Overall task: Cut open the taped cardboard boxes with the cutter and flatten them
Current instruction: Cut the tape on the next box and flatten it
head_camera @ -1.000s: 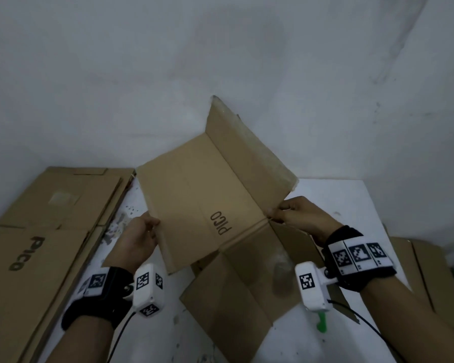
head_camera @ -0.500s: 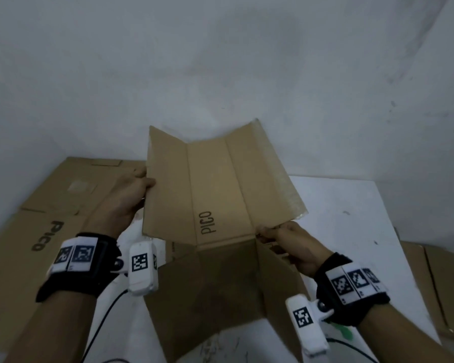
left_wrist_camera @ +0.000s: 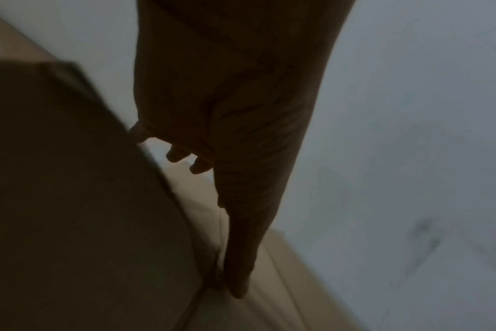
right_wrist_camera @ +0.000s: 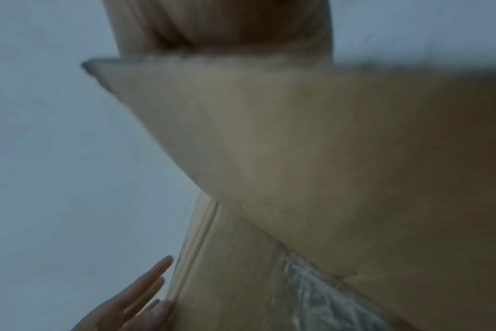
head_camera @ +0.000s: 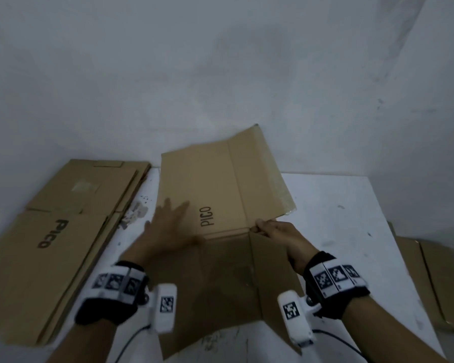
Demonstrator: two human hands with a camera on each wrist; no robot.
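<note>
Here the opened cardboard box (head_camera: 220,205) is held half-flattened on the white table (head_camera: 338,205), pressed by the spread left hand (head_camera: 168,226) at nine o'clock and pinched by the right hand (head_camera: 278,234) at three. Spring-back is likely if the taped flap (head_camera: 270,179) is released early.

Dim room, scuffed white wall (head_camera: 220,74), stained white table (head_camera: 338,205)
</note>
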